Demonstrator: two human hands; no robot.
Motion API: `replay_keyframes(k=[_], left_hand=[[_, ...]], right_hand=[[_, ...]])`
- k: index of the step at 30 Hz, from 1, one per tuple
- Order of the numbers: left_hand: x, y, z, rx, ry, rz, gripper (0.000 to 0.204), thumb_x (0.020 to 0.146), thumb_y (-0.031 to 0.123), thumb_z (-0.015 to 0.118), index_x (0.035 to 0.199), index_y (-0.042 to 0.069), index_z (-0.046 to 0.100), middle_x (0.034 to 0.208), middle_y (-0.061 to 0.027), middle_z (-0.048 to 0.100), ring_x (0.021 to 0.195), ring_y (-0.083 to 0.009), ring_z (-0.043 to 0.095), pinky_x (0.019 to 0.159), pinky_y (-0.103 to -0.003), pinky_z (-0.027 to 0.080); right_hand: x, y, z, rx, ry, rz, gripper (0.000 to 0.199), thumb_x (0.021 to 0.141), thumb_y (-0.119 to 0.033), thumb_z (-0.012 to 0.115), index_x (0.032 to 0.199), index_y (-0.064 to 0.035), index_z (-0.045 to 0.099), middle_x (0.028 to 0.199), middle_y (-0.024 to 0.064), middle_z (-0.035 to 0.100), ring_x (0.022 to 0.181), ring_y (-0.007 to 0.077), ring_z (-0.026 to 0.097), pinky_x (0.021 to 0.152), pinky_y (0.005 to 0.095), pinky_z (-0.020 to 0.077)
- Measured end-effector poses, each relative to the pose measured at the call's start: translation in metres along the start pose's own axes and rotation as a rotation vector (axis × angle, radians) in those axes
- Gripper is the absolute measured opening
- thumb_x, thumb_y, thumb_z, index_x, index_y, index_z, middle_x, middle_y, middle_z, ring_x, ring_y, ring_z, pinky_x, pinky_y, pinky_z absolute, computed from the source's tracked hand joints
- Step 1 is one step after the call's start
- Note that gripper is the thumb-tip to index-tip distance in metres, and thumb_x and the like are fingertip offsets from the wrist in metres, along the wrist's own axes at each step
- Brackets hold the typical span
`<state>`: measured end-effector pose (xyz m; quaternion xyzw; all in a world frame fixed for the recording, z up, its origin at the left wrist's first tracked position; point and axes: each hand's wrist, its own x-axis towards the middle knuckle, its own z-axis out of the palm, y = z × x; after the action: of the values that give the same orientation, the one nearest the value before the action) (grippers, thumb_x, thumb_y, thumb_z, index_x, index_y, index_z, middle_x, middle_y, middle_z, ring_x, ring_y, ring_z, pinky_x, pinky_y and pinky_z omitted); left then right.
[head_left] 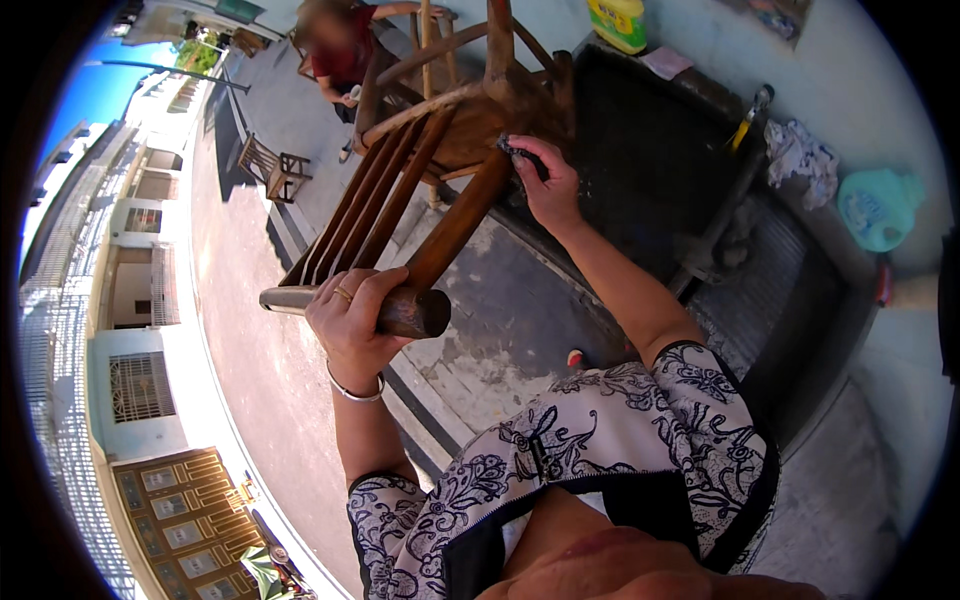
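A brown wooden chair (pixel 440 240) is tipped over the basin, its slatted back toward me and its legs pointing up and away. My left hand (pixel 355 315), with a ring and a bracelet, is wrapped round the top rail of the chair's back near the rounded post end. My right hand (pixel 548 190) pinches a small dark, glinting wad like a steel wool scourer (pixel 507 146). It presses against the side post where that meets the seat. The fingers partly hide the wad.
A black basin (pixel 640 130) lies below, with a ribbed washboard slope (pixel 760 280) at the right. Along the wall are a yellow-green bottle (pixel 618 25), a crumpled cloth (pixel 803 160) and a teal jug (pixel 880 208). Beyond, a person in red (pixel 345 50) sits near another wooden chair (pixel 273 168).
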<state>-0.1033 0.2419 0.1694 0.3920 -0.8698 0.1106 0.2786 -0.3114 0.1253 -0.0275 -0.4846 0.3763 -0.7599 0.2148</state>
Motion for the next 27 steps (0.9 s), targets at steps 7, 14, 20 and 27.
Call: replay_keyframes(k=[7,14,20,27], left_hand=[[0.008,0.006,0.005,0.017,0.027,0.031,0.046,0.067,0.053,0.071,0.085,0.011,0.066,0.071,-0.0039,0.061,0.063,-0.0238,0.062,0.058,-0.035,0.048],[-0.001,-0.001,-0.002,-0.003,0.014,0.06,0.04,0.065,0.043,0.074,0.087,0.011,0.066,0.071,-0.0036,0.061,0.063,-0.0232,0.062,0.058,-0.034,0.047],[0.002,0.002,0.005,0.018,0.02,0.04,0.036,0.061,0.035,0.075,0.087,0.012,0.066,0.071,-0.0029,0.061,0.063,-0.0233,0.062,0.059,-0.035,0.048],[-0.005,0.004,0.003,0.03,0.002,0.04,0.035,0.061,0.032,0.074,0.089,0.013,0.067,0.073,-0.0024,0.061,0.064,-0.0235,0.061,0.059,-0.035,0.048]], right_hand=[[0.037,0.064,-0.024,-0.152,0.049,0.183,0.018,0.081,0.0,0.065,0.098,-0.007,0.069,0.095,0.0058,0.069,0.09,0.0199,0.062,0.08,0.0297,0.0483],[0.019,0.015,-0.014,-0.001,-0.08,-0.012,0.02,0.079,0.002,0.066,0.097,-0.0074,0.069,0.096,0.0055,0.069,0.093,0.0209,0.062,0.082,0.03,0.0485],[0.036,0.035,-0.022,-0.212,-0.077,-0.024,0.02,0.077,0.0,0.067,0.094,-0.0111,0.07,0.094,0.0042,0.069,0.09,0.0214,0.061,0.078,0.0314,0.0492],[0.015,-0.121,0.013,0.009,-0.553,-0.305,0.03,0.074,0.004,0.067,0.099,-0.0126,0.067,0.098,0.0023,0.066,0.092,0.0229,0.058,0.086,0.0364,0.0458]])
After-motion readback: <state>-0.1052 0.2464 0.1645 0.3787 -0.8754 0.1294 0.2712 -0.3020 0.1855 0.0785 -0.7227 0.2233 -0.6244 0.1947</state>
